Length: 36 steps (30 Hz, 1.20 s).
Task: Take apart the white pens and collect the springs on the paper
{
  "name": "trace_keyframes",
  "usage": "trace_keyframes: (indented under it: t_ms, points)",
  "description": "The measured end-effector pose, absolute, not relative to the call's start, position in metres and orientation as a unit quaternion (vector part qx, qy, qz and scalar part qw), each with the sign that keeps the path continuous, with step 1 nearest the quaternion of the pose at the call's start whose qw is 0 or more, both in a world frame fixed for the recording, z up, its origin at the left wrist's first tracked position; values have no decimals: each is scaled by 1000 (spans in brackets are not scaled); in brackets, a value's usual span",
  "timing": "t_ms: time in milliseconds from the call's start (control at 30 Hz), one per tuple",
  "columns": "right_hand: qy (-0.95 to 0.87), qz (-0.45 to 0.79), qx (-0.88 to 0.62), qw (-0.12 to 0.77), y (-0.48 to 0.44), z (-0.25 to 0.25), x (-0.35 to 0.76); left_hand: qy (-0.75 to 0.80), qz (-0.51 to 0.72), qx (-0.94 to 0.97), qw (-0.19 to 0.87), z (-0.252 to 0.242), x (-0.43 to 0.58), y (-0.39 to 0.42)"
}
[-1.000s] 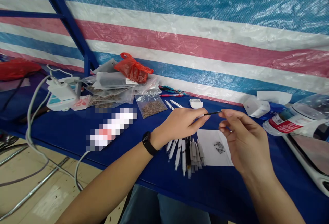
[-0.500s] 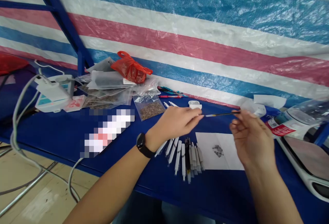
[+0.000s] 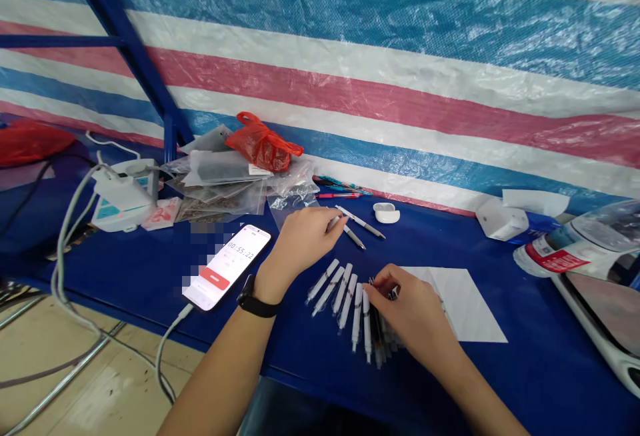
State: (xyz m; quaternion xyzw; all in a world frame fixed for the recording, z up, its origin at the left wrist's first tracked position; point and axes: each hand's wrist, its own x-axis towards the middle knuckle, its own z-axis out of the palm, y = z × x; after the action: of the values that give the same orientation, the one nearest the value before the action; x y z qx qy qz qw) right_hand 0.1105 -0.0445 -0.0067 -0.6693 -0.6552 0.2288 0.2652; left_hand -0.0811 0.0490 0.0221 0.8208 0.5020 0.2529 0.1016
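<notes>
My left hand (image 3: 309, 237) is closed in a pinch, with a bit of white pen showing between thumb and finger. Just beyond its fingertips, two white and grey pens (image 3: 368, 223) lie on the blue table. My right hand (image 3: 417, 303) curls down over the right end of a row of parts, its thumb against a white pen barrel (image 3: 367, 323). What its fingers grip is hidden. Several white barrels (image 3: 346, 304) in clear wrapping fan out to the left of that hand. Black refills (image 3: 379, 343) show partly beneath it, beside a white paper sheet (image 3: 467, 303).
A phone (image 3: 227, 268) on a cable lies at left, with plastic bags (image 3: 220, 189) and a red bag (image 3: 263, 146) behind. A white earbud case (image 3: 386, 213) sits at the back. On the right are a clear plastic jar (image 3: 575, 243) and a scale (image 3: 600, 316).
The thin refill stretched between both hands is no longer seen there. My left hand has moved left to the two pens; my right hand has come left and down onto the row of parts.
</notes>
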Motion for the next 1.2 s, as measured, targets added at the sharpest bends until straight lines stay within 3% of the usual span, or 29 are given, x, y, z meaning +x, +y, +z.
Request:
trace_keyframes:
  t_ms: [267, 467, 600, 800, 1200]
  points:
    - [-569, 150, -699, 406, -48, 9, 151, 505, 143, 844, 107, 11, -90, 31]
    - [-663, -3, -672, 330, -93, -17, 161, 518, 123, 841, 100, -1, -101, 14]
    - [-740, -96, -606, 275, -112, -42, 126, 516, 227, 826, -9, -18, -92, -10]
    - [-757, -131, -599, 225, -106, -59, 89, 403, 226, 887, -8, -42, -81, -45]
    - [-776, -119, -599, 157, -99, -74, 58, 408, 247, 876, -70, -59, -113, -46]
